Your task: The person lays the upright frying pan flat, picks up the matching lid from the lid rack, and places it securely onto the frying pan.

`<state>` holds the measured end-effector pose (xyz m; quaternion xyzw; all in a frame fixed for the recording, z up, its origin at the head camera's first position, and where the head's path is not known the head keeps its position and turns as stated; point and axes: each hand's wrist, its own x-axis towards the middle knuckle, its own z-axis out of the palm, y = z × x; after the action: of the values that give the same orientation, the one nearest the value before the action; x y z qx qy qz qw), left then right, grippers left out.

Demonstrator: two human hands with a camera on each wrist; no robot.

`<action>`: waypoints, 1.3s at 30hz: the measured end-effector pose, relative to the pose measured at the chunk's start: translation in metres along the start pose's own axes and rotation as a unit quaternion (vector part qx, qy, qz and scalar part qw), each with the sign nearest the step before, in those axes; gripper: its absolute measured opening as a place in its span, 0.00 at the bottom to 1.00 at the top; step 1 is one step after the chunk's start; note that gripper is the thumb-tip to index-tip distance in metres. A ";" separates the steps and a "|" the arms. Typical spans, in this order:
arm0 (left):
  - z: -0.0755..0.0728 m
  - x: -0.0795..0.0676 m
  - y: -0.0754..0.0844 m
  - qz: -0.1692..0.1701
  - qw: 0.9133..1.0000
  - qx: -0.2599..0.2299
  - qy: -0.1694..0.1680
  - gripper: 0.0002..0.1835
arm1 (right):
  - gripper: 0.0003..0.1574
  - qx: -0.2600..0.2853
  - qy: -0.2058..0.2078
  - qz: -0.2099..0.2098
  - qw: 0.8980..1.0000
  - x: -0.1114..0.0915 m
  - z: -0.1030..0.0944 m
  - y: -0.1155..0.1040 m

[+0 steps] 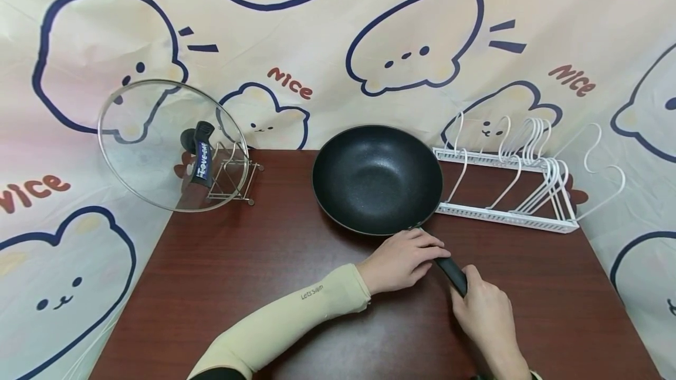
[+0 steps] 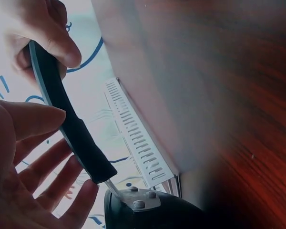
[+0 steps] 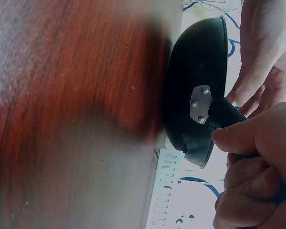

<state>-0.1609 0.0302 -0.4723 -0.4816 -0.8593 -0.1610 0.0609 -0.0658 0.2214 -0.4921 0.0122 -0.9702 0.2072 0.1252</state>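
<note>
A black wok (image 1: pixel 377 180) sits on the table, its long handle (image 1: pixel 452 276) pointing toward the front right. My right hand (image 1: pixel 486 309) grips the outer end of that handle; in the right wrist view its fingers are curled round it. Nearer the pan, my left hand (image 1: pixel 404 260) lies along the handle. In the left wrist view its fingers are spread and fairly straight, with the thumb against the handle and fingertips at its edge. A riveted metal bracket (image 2: pixel 139 199) joins handle and pan.
A clear glass lid (image 1: pixel 142 183) with a dark, blue-labelled handle leans in a wire stand (image 1: pixel 240 177) at the back left. A white rack (image 1: pixel 507 219) with several wire loops stands right of the wok. A printed cloth (image 1: pixel 327 40) hangs behind the table (image 1: pixel 253 251).
</note>
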 end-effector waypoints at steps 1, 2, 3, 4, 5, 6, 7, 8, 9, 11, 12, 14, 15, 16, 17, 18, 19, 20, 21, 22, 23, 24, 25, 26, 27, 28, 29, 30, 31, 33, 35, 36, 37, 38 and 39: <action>0.000 0.000 0.000 0.003 1.000 0.000 0.003 0.20 | 0.12 0.000 -0.004 0.002 1.000 0.000 0.000 0.000; 0.001 0.001 -0.001 0.005 1.000 -0.001 0.006 0.19 | 0.12 0.001 -0.007 0.003 1.000 0.000 0.001 0.000; 0.001 0.001 -0.001 0.006 1.000 0.000 0.008 0.19 | 0.12 0.002 -0.010 0.003 1.000 0.000 0.001 0.001; 0.001 0.001 -0.001 0.008 1.000 0.000 0.010 0.19 | 0.12 0.002 -0.012 0.004 1.000 0.000 0.001 0.000; 0.002 0.001 -0.002 0.009 1.000 0.000 0.012 0.19 | 0.12 0.003 -0.013 0.004 1.000 0.000 0.001 0.000; 0.002 0.001 -0.002 0.010 1.000 0.001 0.013 0.18 | 0.12 0.004 -0.012 0.003 1.000 -0.001 0.002 0.000; 0.002 0.001 -0.002 0.011 1.000 0.002 0.015 0.18 | 0.12 0.005 -0.011 0.001 1.000 -0.001 0.002 0.000; 0.002 0.001 -0.002 0.012 1.000 0.002 0.016 0.18 | 0.12 0.005 -0.009 0.000 1.000 -0.001 0.002 0.000; 0.003 0.001 -0.002 0.012 1.000 0.001 0.018 0.18 | 0.12 0.006 -0.006 -0.001 1.000 -0.001 0.002 0.000; 0.003 0.001 -0.003 0.011 1.000 -0.002 0.021 0.17 | 0.12 0.007 0.000 -0.004 1.000 -0.002 0.002 -0.001; 0.003 0.001 -0.003 0.011 1.000 -0.004 0.022 0.17 | 0.12 0.008 0.002 -0.005 1.000 -0.002 0.002 -0.001; 0.003 0.001 -0.003 0.011 1.000 -0.009 0.024 0.17 | 0.12 0.009 0.005 -0.006 1.000 -0.002 0.002 -0.002; 0.002 0.001 -0.003 0.010 1.000 -0.010 0.025 0.17 | 0.12 0.009 0.005 -0.006 1.000 -0.002 0.002 -0.002; 0.002 0.001 -0.003 0.010 1.000 -0.009 0.025 0.16 | 0.12 0.010 0.005 -0.006 1.000 -0.002 0.002 -0.002; 0.002 0.001 -0.003 0.010 1.000 -0.011 0.026 0.16 | 0.12 0.010 0.005 -0.006 1.000 -0.002 0.002 -0.002; 0.002 0.001 -0.003 0.009 1.000 -0.012 0.025 0.16 | 0.12 0.009 0.004 -0.006 1.000 -0.002 0.002 -0.002; 0.001 0.001 -0.003 0.008 1.000 -0.012 0.025 0.16 | 0.12 0.009 0.003 -0.007 1.000 -0.002 0.002 -0.002; 0.001 0.001 -0.003 0.008 1.000 -0.013 0.024 0.16 | 0.12 0.008 0.002 -0.006 1.000 -0.002 0.002 -0.002; 0.000 0.002 -0.003 0.007 1.000 -0.016 0.022 0.16 | 0.12 0.008 0.001 -0.007 1.000 -0.002 0.002 -0.002; 0.000 0.002 -0.003 0.005 1.000 -0.018 0.021 0.16 | 0.12 0.009 0.001 -0.008 1.000 -0.002 0.002 -0.002; 0.000 0.002 -0.003 0.004 1.000 -0.022 0.020 0.17 | 0.12 0.009 0.002 -0.009 1.000 -0.002 0.002 -0.002; 0.000 0.002 -0.003 0.002 1.000 -0.025 0.018 0.17 | 0.12 0.010 0.003 -0.010 1.000 -0.002 0.002 -0.002; 0.000 0.002 -0.004 0.000 1.000 -0.027 0.016 0.17 | 0.12 0.010 0.004 -0.011 1.000 -0.002 0.002 -0.002; 0.000 0.002 -0.004 -0.001 1.000 -0.028 0.014 0.17 | 0.12 0.010 0.004 -0.012 1.000 -0.002 0.002 -0.002; 0.000 0.002 -0.004 -0.003 0.999 -0.030 0.014 0.16 | 0.12 0.011 0.004 -0.012 1.000 -0.001 0.002 -0.002; 0.000 0.003 -0.005 -0.004 0.999 -0.031 0.013 0.16 | 0.12 0.011 0.004 -0.012 1.000 -0.001 0.001 -0.002; 0.000 0.003 -0.005 -0.005 0.999 -0.034 0.013 0.16 | 0.12 0.011 0.003 -0.012 1.000 -0.001 0.001 -0.002; 0.000 0.003 -0.005 -0.006 0.999 -0.035 0.013 0.17 | 0.13 0.011 0.003 -0.012 1.000 -0.001 0.001 -0.002; 0.000 0.003 -0.005 -0.006 0.999 -0.035 0.013 0.16 | 0.13 0.011 0.001 -0.011 1.000 -0.001 0.001 -0.003; 0.000 0.003 -0.005 -0.007 0.999 -0.037 0.012 0.17 | 0.12 0.012 -0.001 -0.010 1.000 -0.001 0.001 -0.003; -0.001 0.002 -0.005 -0.006 0.999 -0.038 0.011 0.17 | 0.12 0.013 0.001 -0.010 1.000 -0.001 0.001 -0.003; -0.001 0.002 -0.005 -0.006 0.999 -0.038 0.010 0.17 | 0.12 0.013 0.003 -0.011 1.000 -0.001 0.001 -0.003; -0.001 0.002 -0.005 -0.006 0.999 -0.039 0.009 0.17 | 0.13 0.014 0.005 -0.011 1.000 -0.002 0.002 -0.003; -0.001 0.002 -0.005 -0.006 0.999 -0.040 0.009 0.17 | 0.13 0.015 0.008 -0.012 1.000 -0.002 0.002 -0.003; -0.002 0.002 -0.005 -0.006 0.999 -0.041 0.008 0.17 | 0.13 0.015 0.011 -0.014 1.000 -0.002 0.002 -0.003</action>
<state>-0.1661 0.0288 -0.4711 -0.4768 -0.8545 -0.2006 0.0472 -0.0645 0.2175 -0.4933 0.0255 -0.9652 0.2200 0.1391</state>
